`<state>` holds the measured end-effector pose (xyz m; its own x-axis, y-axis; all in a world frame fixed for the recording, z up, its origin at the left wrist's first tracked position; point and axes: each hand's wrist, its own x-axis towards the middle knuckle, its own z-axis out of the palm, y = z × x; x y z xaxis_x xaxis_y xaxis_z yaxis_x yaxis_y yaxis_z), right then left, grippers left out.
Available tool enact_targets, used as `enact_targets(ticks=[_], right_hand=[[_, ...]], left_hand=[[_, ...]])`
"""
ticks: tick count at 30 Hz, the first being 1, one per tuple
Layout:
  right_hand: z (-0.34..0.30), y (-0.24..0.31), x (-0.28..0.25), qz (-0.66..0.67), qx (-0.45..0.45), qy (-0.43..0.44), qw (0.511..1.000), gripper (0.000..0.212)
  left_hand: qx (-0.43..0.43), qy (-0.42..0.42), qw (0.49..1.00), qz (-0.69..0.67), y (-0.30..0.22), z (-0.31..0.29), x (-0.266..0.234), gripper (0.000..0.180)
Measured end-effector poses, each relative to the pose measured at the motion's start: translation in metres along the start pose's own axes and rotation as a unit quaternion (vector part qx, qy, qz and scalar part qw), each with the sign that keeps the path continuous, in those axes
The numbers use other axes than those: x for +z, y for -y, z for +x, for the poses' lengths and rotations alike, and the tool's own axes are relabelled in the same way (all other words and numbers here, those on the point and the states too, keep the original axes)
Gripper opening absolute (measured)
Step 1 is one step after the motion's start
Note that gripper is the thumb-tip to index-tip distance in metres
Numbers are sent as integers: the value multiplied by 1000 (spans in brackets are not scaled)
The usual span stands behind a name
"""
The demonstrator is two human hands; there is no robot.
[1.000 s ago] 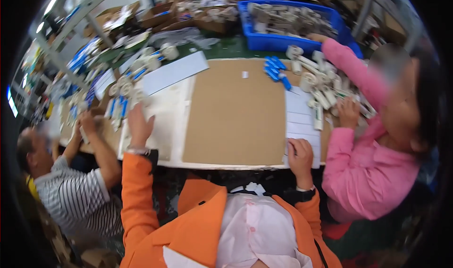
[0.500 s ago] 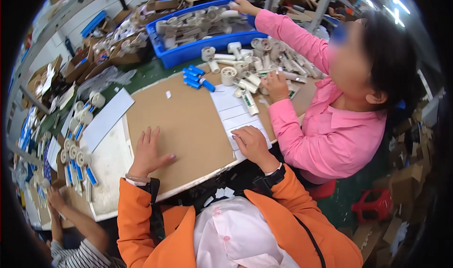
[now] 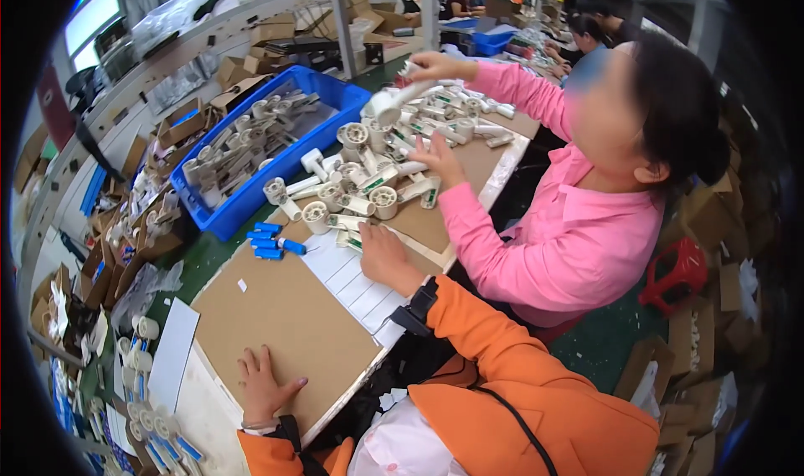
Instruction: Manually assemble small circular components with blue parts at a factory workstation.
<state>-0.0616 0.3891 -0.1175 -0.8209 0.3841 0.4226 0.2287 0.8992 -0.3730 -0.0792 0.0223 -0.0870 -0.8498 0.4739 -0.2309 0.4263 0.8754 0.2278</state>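
My left hand (image 3: 266, 385) lies flat on the brown cardboard sheet (image 3: 280, 308) near its front left corner, fingers spread and holding nothing. Stretched out to the right, my right hand (image 3: 387, 257) has its fingers closed at the end of a white plastic handle (image 3: 348, 238) with a green strip; the hand covers part of it. Beneath that hand is white ruled paper (image 3: 339, 273). Several blue cylinders (image 3: 275, 241) lie together left of the handle. A heap of white tubular parts with round heads (image 3: 383, 201) spreads just beyond.
A co-worker in a pink top (image 3: 553, 225) sits on the right, one hand holding a white part over the heap. A blue bin (image 3: 222, 225) of white parts stands far left. White parts with blue cylinders (image 3: 159, 430) lie at lower left. A red stool (image 3: 672, 277) stands behind the co-worker.
My view has turned to the right. My right hand has reached forward from the paper's near end to the white handle. The co-worker's far hand has moved from the bin to above the heap.
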Motion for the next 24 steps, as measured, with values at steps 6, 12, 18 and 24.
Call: enact_targets(ticks=[6,12,18,24], right_hand=[[38,-3,8,-86,3,46,995,35],[33,-12,5,-98,-27,20,995,22],[-10,25,-18,2,-96,-63,993,17],[-94,88,-8,101,-130,-47,985,14]], left_hand=[[-3,-13,1000,6,-4,-2,-5,109],[-4,-2,1000,21,-3,1,1,110],[10,-17,999,26,11,6,7,113],[85,-66,982,-153,-9,-6,19,95]])
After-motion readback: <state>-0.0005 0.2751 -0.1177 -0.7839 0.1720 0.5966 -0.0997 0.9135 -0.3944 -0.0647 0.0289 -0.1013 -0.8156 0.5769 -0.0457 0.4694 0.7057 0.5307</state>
